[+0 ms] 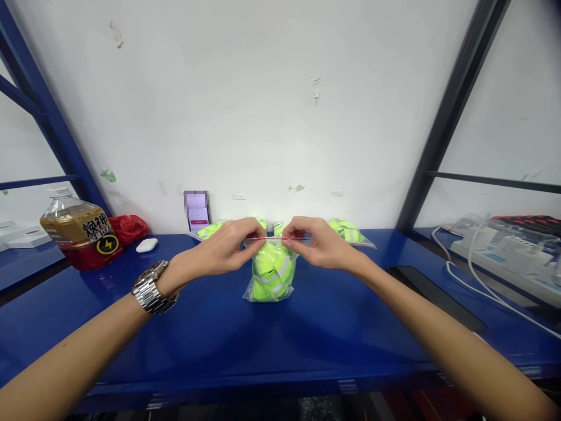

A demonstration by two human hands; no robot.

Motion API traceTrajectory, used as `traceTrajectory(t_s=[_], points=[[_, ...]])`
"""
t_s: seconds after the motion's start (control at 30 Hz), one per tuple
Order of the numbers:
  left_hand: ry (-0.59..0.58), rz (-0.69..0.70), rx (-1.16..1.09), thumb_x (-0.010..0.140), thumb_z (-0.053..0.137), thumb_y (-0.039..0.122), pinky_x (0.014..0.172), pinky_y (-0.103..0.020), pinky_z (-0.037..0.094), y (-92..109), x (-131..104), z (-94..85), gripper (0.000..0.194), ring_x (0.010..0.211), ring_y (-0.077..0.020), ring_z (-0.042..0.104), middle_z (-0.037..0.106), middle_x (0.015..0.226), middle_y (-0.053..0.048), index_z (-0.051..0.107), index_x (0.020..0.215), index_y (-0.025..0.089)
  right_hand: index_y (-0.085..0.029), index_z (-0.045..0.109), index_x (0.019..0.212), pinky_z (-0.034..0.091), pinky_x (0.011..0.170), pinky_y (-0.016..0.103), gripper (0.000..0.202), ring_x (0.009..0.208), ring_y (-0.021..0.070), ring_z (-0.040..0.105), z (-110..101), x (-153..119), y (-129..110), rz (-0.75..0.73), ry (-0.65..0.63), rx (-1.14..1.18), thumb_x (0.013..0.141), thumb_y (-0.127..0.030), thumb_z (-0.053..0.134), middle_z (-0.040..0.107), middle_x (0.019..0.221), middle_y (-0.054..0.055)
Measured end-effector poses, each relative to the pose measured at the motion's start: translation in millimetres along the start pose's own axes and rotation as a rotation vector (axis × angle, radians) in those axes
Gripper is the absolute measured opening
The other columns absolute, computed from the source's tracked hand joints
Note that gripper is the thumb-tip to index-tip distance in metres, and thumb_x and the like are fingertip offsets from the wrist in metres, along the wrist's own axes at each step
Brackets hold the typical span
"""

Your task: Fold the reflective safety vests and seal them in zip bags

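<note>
A clear zip bag (272,275) stands upright on the blue shelf top (210,345), holding a folded neon-yellow item with silver-grey strips. My left hand (234,242), with a metal watch on its wrist, pinches the left part of the bag's red-lined top edge. On the other side my right hand (313,241) pinches the same edge, thumb and fingers closed. The two hands are a short gap apart. Behind them, partly hidden, more bags of neon-yellow items lie along the wall, one of them a bag (346,230) at the right.
At the left stand a large drink bottle (81,231), a red plastic bag (129,228) and a white earbud case (146,245). A phone (197,210) leans on the wall. A dark flat device (438,298), white cables and a power strip (521,251) lie right. Metal posts flank the shelf.
</note>
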State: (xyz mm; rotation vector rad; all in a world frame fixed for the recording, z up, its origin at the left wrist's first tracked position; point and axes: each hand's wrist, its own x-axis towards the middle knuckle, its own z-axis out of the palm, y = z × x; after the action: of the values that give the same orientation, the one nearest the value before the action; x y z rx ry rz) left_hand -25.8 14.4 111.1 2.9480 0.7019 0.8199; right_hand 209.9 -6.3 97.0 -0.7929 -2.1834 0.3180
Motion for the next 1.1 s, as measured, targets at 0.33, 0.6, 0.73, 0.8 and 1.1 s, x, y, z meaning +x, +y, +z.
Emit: traceTrajectory(t_s=[0.33,0.6,0.73,0.8,1.1], points=[[-0.012,0.004,0.047,0.093,0.045,0.023,0.063,-0.025,0.039,3,-1,1.2,0.008,0.067,-0.0114,0.048,0.055,0.079,-0.001,0.050,0.088,0.018,-0.016,0.056,0.078,0.038,0.059,0.025,0.006,0.063,0.0115,0.049,2,1,-5,-0.033,0.000,-0.083,0.080,-0.010,0.057,0.057,0.070,0.001],[-0.028,-0.001,0.009,0.092,0.046,0.025,0.063,-0.025,0.040,7,1,0.6,0.011,0.067,-0.0115,0.049,0.057,0.079,-0.001,0.054,0.090,0.017,-0.016,0.057,0.080,0.038,0.062,0.025,0.004,0.065,0.0115,0.047,1,3,-7,-0.101,-0.036,-0.119,0.084,-0.016,0.056,0.056,0.073,0.001],[-0.035,0.012,0.022,0.093,0.044,0.024,0.062,-0.025,0.039,9,2,1.3,0.012,0.066,-0.0115,0.048,0.055,0.077,-0.001,0.053,0.088,0.017,-0.016,0.055,0.079,0.036,0.060,0.025,0.006,0.063,0.0112,0.045,3,4,-7,-0.143,-0.050,-0.162,0.085,-0.015,0.054,0.055,0.073,0.001],[-0.039,0.024,0.042,0.093,0.043,0.023,0.061,-0.025,0.037,10,1,1.5,0.012,0.065,-0.0115,0.046,0.054,0.075,-0.001,0.051,0.087,0.017,-0.016,0.054,0.079,0.035,0.059,0.025,0.007,0.063,0.0110,0.044,4,4,-6,-0.171,-0.050,-0.182,0.085,-0.014,0.053,0.054,0.072,0.000],[-0.046,0.012,0.019,0.092,0.045,0.021,0.061,-0.025,0.036,11,2,1.9,0.008,0.065,-0.0106,0.045,0.052,0.076,0.000,0.049,0.087,0.017,-0.016,0.053,0.080,0.035,0.060,0.024,0.007,0.063,0.0106,0.044,6,3,-2,-0.199,-0.033,-0.197,0.086,-0.015,0.052,0.052,0.072,0.000]])
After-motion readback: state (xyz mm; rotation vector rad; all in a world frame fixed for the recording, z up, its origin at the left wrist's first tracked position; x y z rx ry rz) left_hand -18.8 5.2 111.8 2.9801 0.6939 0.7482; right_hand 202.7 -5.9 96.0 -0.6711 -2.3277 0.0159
